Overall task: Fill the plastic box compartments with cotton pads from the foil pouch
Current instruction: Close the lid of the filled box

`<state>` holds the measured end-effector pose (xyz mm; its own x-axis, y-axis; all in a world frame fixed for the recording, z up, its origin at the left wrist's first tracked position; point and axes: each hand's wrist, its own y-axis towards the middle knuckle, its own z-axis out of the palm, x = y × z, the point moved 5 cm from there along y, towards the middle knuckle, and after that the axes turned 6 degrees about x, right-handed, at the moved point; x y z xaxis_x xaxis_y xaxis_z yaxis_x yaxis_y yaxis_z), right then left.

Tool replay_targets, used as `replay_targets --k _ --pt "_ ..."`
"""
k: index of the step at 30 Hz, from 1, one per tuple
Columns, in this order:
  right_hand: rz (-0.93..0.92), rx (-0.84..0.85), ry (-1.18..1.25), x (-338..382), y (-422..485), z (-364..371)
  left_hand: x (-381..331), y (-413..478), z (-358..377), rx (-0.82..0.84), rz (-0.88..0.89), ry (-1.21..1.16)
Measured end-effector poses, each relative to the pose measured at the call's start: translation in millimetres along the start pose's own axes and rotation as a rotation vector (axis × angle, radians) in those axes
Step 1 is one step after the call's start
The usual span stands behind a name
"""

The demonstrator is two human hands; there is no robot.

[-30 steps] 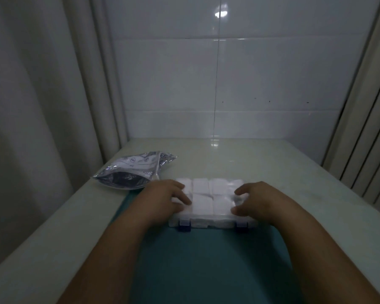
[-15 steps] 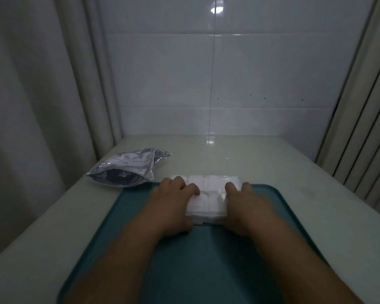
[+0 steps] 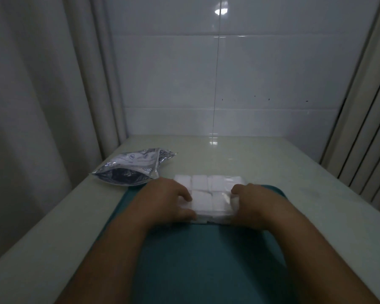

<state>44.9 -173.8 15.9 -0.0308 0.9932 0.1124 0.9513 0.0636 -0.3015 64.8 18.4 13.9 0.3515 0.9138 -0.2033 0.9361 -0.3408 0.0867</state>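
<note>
Nearest the camera, both forearms reach out over a teal tray (image 3: 206, 260) that lies on the pale surface (image 3: 261, 159). At the tray's far end sits the plastic box (image 3: 208, 200), and every compartment that shows is white with cotton pads (image 3: 199, 182).

The left hand (image 3: 165, 200) grips the box's left end, with its fingers curled over the top and the thumb along the near edge. The right hand (image 3: 257, 205) grips the right end the same way, fingers bent onto the top and thumb low at the front. A second ago the hands sat wider apart at the box's ends and two blue clips showed on its near edge. Now the hands have closed in and those clips are out of sight, either covered or too blurred to make out. I cannot tell whether a lid is down.

Beyond the left hand, just off the tray's far left corner, the foil pouch (image 3: 132, 170) lies on the surface with its mouth gaping toward the camera. Nobody touches it, and it has not moved. Further back stand a tiled wall (image 3: 228, 84) and a curtain (image 3: 42, 106) on the left.

With no hand going to the pouch and no empty compartment in view, the filling looks finished, and this two-handed squeeze reads as closing or steadying the box
</note>
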Motion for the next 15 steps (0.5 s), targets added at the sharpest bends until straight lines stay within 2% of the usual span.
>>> replay_targets --k 2,8,15 --pt "-0.018 0.024 -0.003 -5 -4 -8 10 -1 -4 0.009 -0.039 -0.131" --pt "-0.046 0.048 0.121 -13 -6 -9 27 1 4 0.072 -0.041 -0.316" --pt "-0.006 0.034 0.193 -15 -2 -10 23 5 5 0.034 -0.048 -0.266"
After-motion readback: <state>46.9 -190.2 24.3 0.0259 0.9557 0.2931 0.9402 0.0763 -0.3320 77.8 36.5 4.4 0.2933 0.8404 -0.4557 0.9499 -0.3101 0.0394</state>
